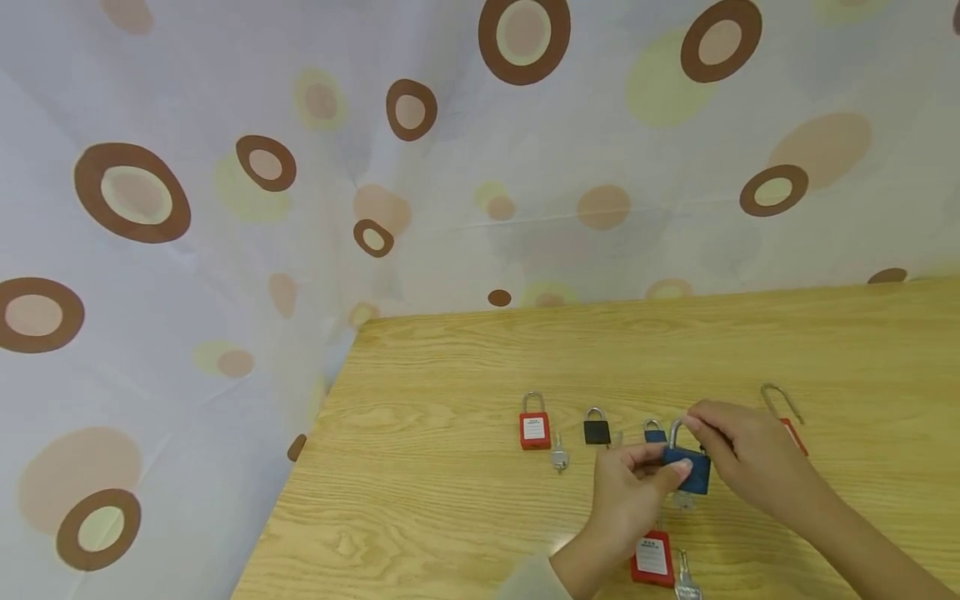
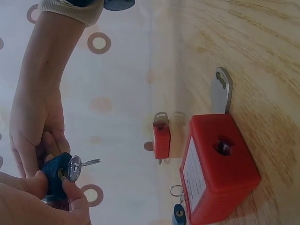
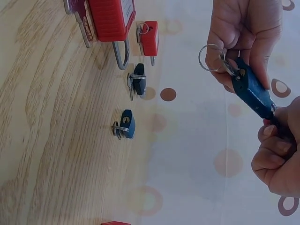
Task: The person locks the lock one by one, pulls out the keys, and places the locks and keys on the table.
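A blue padlock (image 1: 696,472) is held above the wooden table (image 1: 450,467) between both hands. My left hand (image 1: 670,468) grips its body from the left, thumb on the front. In the left wrist view that left hand (image 2: 58,187) pinches the blue padlock (image 2: 52,174) beside a silver key (image 2: 77,165) sticking out of its keyhole. My right hand (image 1: 693,425) pinches the padlock's steel shackle (image 1: 677,433) at the top. The right wrist view shows my right hand (image 3: 276,140) at the shackle end of the blue padlock (image 3: 253,91), with a key ring (image 3: 211,57) hanging by the left hand (image 3: 243,33).
On the table lie a red padlock (image 1: 534,430) with a loose key (image 1: 559,457), a black padlock (image 1: 596,430), a small blue padlock (image 1: 654,432), a long-shackled red padlock (image 1: 787,417) behind my right hand, and a red padlock (image 1: 652,558) with a key (image 1: 686,579) near me. A circle-patterned curtain (image 1: 225,208) hangs behind.
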{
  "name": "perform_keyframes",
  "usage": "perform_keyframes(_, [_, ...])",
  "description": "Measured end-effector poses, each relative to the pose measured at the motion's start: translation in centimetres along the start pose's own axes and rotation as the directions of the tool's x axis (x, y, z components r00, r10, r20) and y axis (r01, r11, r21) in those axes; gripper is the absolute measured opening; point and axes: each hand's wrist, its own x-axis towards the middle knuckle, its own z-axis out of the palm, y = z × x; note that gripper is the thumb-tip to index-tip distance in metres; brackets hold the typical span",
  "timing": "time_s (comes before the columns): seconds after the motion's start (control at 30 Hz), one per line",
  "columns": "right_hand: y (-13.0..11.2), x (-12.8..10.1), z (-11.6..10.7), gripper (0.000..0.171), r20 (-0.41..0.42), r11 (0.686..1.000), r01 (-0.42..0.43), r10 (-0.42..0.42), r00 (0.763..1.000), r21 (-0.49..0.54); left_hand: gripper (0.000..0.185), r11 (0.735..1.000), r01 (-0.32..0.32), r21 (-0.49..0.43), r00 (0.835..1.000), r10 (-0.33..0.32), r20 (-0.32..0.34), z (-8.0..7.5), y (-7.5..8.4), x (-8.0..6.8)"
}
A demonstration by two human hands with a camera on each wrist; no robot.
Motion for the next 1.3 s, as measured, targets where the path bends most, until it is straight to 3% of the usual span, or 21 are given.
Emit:
perform_keyframes(0.2, [-0.4, 0.0, 0.4, 0.023, -0.046, 0.996, 0.058, -0.055, 0.997, 0.070, 0.013, 0.997, -0.069, -0.018, 0.997, 0.068, -0.022, -0.2, 0.3, -0.2])
perform_keyframes(0.33, [-0.5, -0.2, 0.6, 0.022, -0.049, 0.995, 0.044, -0.040, 0.998, 0.091, 0.014, 0.996, -0.083, -0.019, 0.996, 0.083, -0.009, -0.4, 0.6, -0.3])
perform_keyframes(0.6, [-0.5, -0.5, 0.9, 0.020, -0.036, 0.992, -0.014, 0.019, 0.999, 0.128, 0.018, 0.991, -0.106, 0.075, 0.994, 0.104, 0.033, -1.0, 0.9, -0.1])
perform_keyframes(0.73, [-0.3, 0.1, 0.3, 0.020, 0.024, 0.985, -0.072, 0.069, 0.997, 0.155, 0.018, 0.991, -0.112, 0.070, 0.991, 0.107, 0.081, -1.2, 1.1, 0.4])
perform_keyframes(0.87, [-0.2, 0.3, -0.3, 0.018, 0.134, 0.956, -0.212, 0.188, 0.973, 0.201, 0.016, 0.996, -0.062, 0.066, 0.994, 0.056, 0.089, -1.2, 1.3, 0.6])
perform_keyframes(1.0, [0.2, -0.3, -0.4, 0.021, 0.145, 0.895, -0.357, 0.329, 0.933, 0.268, 0.014, 1.000, 0.000, 0.005, 0.999, 0.000, 0.043, -0.9, 1.4, 0.9])
perform_keyframes(1.07, [0.4, -1.0, -0.1, 0.023, 0.138, 0.842, -0.432, 0.409, 0.902, 0.325, 0.012, 0.999, 0.028, -0.044, 1.000, -0.028, 0.006, -0.7, 1.5, 1.2])
perform_keyframes(1.23, [0.4, -3.1, 1.3, 0.026, 0.289, 0.590, -0.645, 0.588, 0.755, 0.486, 0.013, 0.980, 0.096, -0.172, 0.992, -0.108, -0.061, -0.5, 1.6, 1.8])
perform_keyframes(1.3, [0.1, -3.6, 1.7, 0.025, 0.343, 0.544, -0.682, 0.599, 0.724, 0.488, 0.014, 0.970, 0.119, -0.213, 0.988, -0.137, -0.073, -0.4, 1.5, 2.1])
